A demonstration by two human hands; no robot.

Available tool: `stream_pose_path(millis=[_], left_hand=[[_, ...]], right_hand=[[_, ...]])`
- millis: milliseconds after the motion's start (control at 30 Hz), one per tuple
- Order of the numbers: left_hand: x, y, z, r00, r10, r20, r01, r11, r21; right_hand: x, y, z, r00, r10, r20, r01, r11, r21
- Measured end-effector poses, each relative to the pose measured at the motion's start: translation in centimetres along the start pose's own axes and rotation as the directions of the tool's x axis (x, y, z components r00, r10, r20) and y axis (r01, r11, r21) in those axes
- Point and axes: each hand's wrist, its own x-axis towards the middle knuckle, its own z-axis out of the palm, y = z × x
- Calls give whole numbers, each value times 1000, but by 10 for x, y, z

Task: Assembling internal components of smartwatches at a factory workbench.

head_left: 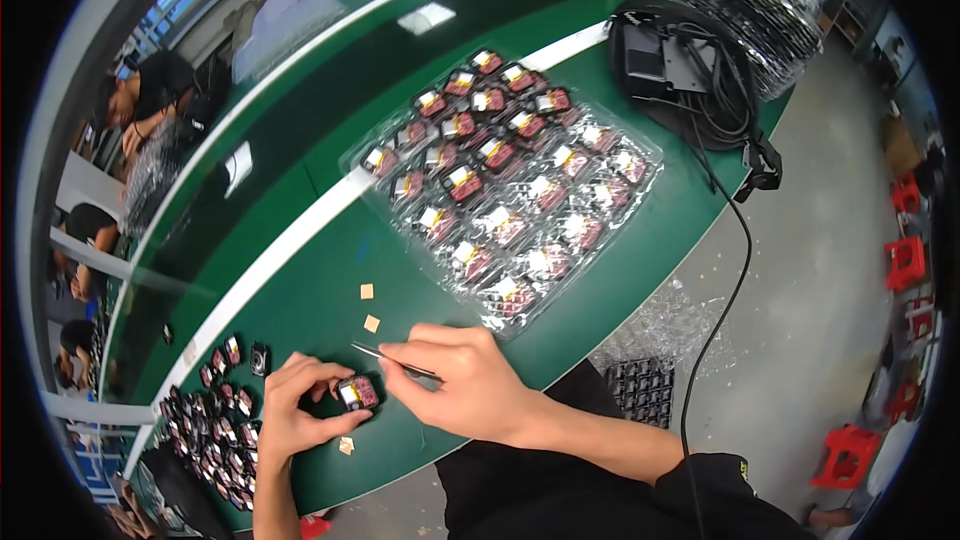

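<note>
My left hand (pixel 290 402) pinches a small black boxy device (pixel 357 394) between thumb and fingers, just above the green table. The device's upward face carries a dark red and white area with a bit of yellow. In my right hand (pixel 455 380) is a pair of metal tweezers (pixel 408 367), held like a pen. Their tips point left, a little above the device and apart from it. Whether anything is between the tips is too small to tell. Small tan squares lie close by: one (pixel 367 291) and another (pixel 372 323) beyond the tweezers, and one (pixel 346 445) below my left hand.
A clear plastic tray (pixel 480 312) holding several similar devices lies ahead. More devices (pixel 215 430) are heaped at the left. At the far right sit a black bag (pixel 660 50) with a hanging cable (pixel 745 240) and stacked clear trays (pixel 765 20). Red stools (pixel 846 458) stand beyond.
</note>
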Motion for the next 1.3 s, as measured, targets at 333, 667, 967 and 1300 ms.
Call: stream_pose_path(millis=[333, 667, 967, 1300], left_hand=[[151, 89, -29, 940, 342, 4, -338, 930, -143], [341, 91, 93, 803, 525, 280, -553, 833, 25], [232, -16, 1, 952, 304, -39, -291, 936, 200], [-53, -270, -186, 579, -542, -609, 815, 369, 446]], right_hand=[[2, 6, -10, 983, 82, 164, -59, 989, -137], [-5, 6, 3, 973, 91, 210, -69, 992, -107], [0, -3, -17, 971, 111, 212, -78, 984, -161], [4, -6, -9, 947, 132, 292, -76, 978, -195]])
